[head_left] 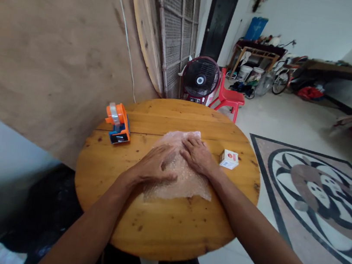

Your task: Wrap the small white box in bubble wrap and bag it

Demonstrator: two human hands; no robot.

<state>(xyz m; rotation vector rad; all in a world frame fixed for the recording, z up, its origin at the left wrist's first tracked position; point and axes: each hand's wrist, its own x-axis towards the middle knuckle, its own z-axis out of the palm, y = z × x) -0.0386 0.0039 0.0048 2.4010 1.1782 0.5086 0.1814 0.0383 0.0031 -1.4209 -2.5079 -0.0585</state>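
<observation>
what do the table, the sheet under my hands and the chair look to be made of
Table: wood with a glossy clear finish, likely varnish; knots and plank seams show.
Sheet: thin clear plastic, probably bubble wrap, going by its see-through, pebbled surface.
Chair: probably moulded plastic, smooth and evenly red, with a slight sheen.

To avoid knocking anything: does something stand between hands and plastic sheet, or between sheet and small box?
Nothing visible separates left hand or right hand from the plastic sheet. The right wrist lies between sheet and small box.
</observation>
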